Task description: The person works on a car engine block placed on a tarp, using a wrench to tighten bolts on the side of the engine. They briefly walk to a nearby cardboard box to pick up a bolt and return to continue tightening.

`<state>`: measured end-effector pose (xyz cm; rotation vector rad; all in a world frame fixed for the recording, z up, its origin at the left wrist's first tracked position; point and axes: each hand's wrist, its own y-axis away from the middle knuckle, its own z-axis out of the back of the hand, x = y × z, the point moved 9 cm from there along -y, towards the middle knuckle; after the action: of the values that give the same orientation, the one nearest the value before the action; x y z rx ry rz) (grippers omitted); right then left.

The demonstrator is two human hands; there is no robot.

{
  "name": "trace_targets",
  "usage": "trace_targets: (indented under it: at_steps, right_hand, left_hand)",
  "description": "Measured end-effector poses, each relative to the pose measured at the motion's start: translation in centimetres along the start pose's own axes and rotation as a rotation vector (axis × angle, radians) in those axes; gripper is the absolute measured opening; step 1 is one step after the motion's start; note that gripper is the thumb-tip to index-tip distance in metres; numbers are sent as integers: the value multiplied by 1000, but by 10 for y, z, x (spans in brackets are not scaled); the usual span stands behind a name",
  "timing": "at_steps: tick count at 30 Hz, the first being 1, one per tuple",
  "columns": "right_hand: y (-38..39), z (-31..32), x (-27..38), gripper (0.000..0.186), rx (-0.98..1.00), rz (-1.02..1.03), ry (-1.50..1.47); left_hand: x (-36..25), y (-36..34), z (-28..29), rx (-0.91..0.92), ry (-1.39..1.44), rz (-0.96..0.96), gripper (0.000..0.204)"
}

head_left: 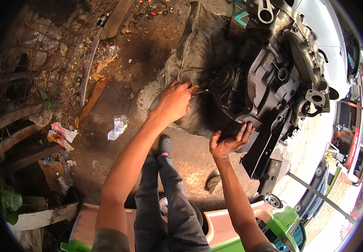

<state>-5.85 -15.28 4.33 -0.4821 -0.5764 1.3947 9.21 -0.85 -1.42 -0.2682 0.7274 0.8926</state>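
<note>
On engine block [274, 80], both hands outstretched

Head view — steeply downward, close-in

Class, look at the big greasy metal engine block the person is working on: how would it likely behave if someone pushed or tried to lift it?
The engine block looks like thick cast metal, so probably very heavy and rigid. It rests on a grimy sack, which may stop sliding. Its oily sheen suggests a slippery grip where the right hand steadies it.
</note>
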Motion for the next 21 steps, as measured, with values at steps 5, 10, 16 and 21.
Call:
trace_targets:
  at_steps: [5, 10, 16, 21]
  right_hand:
    - [1, 0, 0, 78, 4, 6, 14]
    - [0, -1, 1, 79, 4, 12, 15]
    - [0, -1, 2, 79, 53, 28, 29]
    - [0, -1, 2, 79, 61, 25, 29]
  left_hand:
    - [-12, 1, -6, -97, 62, -100, 57]
    - [0, -14, -19, -108, 204, -19, 49]
    - [7, -9, -20, -294, 356, -10, 37]
    - [22, -12, -34, -320, 415, 84, 35]
